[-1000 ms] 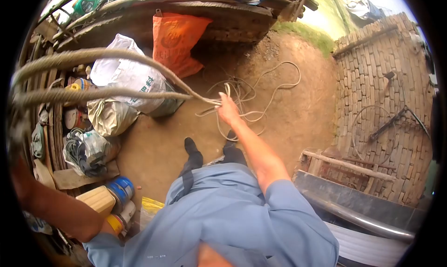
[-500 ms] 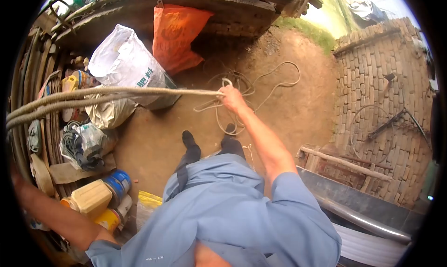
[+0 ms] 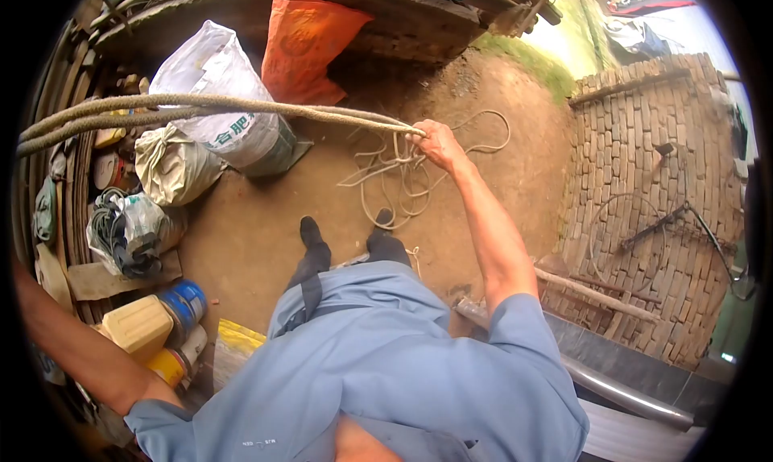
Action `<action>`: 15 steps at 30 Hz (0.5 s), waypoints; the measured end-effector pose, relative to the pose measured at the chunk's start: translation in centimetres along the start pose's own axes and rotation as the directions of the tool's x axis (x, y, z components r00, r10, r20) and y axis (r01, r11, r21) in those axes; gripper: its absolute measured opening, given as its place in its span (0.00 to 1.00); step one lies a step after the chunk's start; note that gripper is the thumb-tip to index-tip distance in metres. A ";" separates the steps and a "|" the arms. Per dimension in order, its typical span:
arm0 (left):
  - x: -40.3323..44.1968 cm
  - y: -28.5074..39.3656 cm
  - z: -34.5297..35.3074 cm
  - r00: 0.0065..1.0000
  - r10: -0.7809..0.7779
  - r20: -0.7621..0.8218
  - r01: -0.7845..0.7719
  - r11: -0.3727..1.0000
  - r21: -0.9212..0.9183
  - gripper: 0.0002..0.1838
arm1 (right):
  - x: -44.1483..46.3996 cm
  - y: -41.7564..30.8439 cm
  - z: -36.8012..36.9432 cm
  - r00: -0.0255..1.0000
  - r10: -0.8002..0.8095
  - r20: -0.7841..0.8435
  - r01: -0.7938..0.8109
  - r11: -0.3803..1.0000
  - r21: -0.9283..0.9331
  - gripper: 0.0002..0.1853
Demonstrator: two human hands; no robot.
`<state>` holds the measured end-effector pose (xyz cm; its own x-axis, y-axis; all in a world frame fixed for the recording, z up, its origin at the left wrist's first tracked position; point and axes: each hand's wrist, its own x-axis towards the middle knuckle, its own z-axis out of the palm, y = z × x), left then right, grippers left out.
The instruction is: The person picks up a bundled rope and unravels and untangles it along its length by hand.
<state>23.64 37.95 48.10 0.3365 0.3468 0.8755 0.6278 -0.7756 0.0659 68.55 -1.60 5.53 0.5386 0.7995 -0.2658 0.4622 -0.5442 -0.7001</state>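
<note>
My right hand (image 3: 439, 145) is closed around a thick beige rope (image 3: 233, 103), out in front of my body. Two strands of it stretch from that hand to the left edge of the view, bowing upward a little. Below and beside the hand, more rope (image 3: 394, 190) lies in loose loops on the dirt floor, with one wide loop reaching right. My left forearm (image 3: 76, 341) reaches out to the left, and the hand itself is outside the picture.
On the left stand a white sack (image 3: 233, 132), an orange bag (image 3: 302, 47), a tied beige sack (image 3: 173, 164) and a plastic bag of dark cords (image 3: 133, 232). Nearby are a yellow jug (image 3: 137, 327) and a blue can (image 3: 183, 305). A brick surface (image 3: 636, 164) and a metal tube (image 3: 628, 391) are at right.
My right hand has moved right and slightly up, still holding the rope. The strands between it and the left edge now sit higher and bow more. The view has shifted a little.
</note>
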 end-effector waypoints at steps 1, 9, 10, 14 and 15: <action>0.1 -0.2 0.0 1.000 0.003 0.002 -0.003 1.000 0.003 0.18 | -0.1 0.0 -0.1 1.000 -0.002 -0.017 0.002 1.000 0.000 0.13; 1.4 -2.6 -0.6 0.890 0.456 0.030 -0.442 0.843 0.305 0.19 | -1.7 -1.5 -2.8 0.974 -0.072 -0.215 0.059 0.996 -0.066 0.08; 1.5 -3.1 -0.8 0.795 0.601 0.080 -0.565 0.686 0.458 0.20 | -1.8 -1.1 -2.9 0.966 -0.103 -0.237 0.081 0.992 -0.099 0.07; 1.8 -6.3 -1.2 0.741 0.655 0.149 -0.624 0.588 0.515 0.20 | -2.3 -0.8 -3.3 0.954 -0.159 -0.254 0.116 0.977 -0.176 0.06; 1.5 -6.6 -1.2 0.782 0.606 0.144 -0.592 0.651 0.474 0.20 | -2.3 -0.6 -3.2 0.953 -0.161 -0.258 0.113 0.975 -0.192 0.06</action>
<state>19.12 42.98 49.57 0.7447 -0.1231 0.6560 0.5427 -0.4604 -0.7025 69.28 -3.94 8.72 0.6203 0.7837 0.0308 0.6467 -0.4889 -0.5854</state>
